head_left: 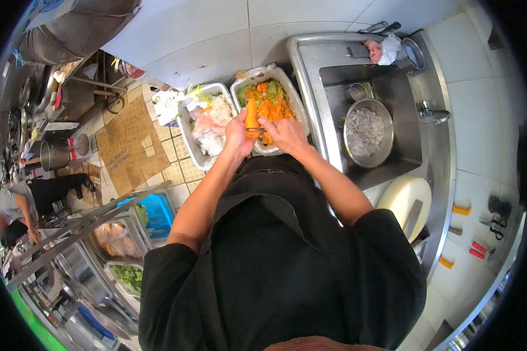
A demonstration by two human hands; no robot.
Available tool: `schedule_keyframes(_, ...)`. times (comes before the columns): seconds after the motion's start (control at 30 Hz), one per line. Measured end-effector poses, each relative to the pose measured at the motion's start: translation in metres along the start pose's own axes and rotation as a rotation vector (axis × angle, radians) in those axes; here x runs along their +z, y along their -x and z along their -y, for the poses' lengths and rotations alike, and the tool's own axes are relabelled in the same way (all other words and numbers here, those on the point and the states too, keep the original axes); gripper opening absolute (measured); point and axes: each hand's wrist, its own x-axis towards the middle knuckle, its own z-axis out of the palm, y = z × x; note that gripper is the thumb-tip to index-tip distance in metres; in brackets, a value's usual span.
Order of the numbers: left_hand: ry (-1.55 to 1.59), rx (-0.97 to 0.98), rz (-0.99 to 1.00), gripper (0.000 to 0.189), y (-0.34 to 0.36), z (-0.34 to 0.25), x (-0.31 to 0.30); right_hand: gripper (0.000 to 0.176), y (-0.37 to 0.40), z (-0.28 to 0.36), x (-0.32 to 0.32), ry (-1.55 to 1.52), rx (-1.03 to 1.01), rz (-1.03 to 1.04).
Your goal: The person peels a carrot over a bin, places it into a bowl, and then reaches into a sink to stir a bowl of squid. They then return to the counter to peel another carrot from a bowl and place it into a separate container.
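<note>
My left hand [238,134] is closed around a peeled-looking orange carrot [252,112], held pointing away from me. Close beside it, my right hand [288,137] grips a peeler [255,130], whose head lies across the carrot's near part; the fingers hide much of its handle. Both hands are over a white bin [303,111] that holds orange peelings [275,110] and green leafy scraps [280,90]. Touching or nearly touching it on the left, a second white bin [188,140] contains pale and pinkish scraps [214,120].
To the right, a metal sink [407,140] holds a bowl [383,158] of translucent greyish pieces. A knife [414,218] rests on a round cutting board [399,199] nearer me. Cardboard [129,143] covers floor at left, by a shelf rack [88,225] and another person [17,205].
</note>
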Motion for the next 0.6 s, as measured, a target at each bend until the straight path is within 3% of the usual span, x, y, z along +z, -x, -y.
schedule_keyframes(0.2, 0.026, 0.053, -0.046, 0.031, 0.005, 0.005, -0.002, 0.071, 0.005, -0.004, 0.012, 0.079, -0.062, -0.082)
schedule_keyframes(0.3, -0.136, -0.006, -0.113, 0.032, 0.023, 0.002, 0.004, 0.072, -0.006, -0.016, 0.024, 0.127, 0.021, -0.008)
schedule_keyframes(0.4, -0.172, -0.074, -0.043, 0.033, 0.037, 0.008, 0.003, 0.072, -0.044, -0.037, 0.012, 0.223, 0.128, 0.036)
schedule_keyframes(0.5, -0.128, -0.091, 0.065, 0.033, 0.043, 0.009, 0.007, 0.076, -0.066, -0.052, -0.01, 0.177, 0.342, 0.021)
schedule_keyframes(0.6, -0.102, -0.079, 0.027, 0.032, 0.026, 0.003, 0.0, 0.078, -0.064, -0.043, -0.032, 0.124, 0.407, 0.035)
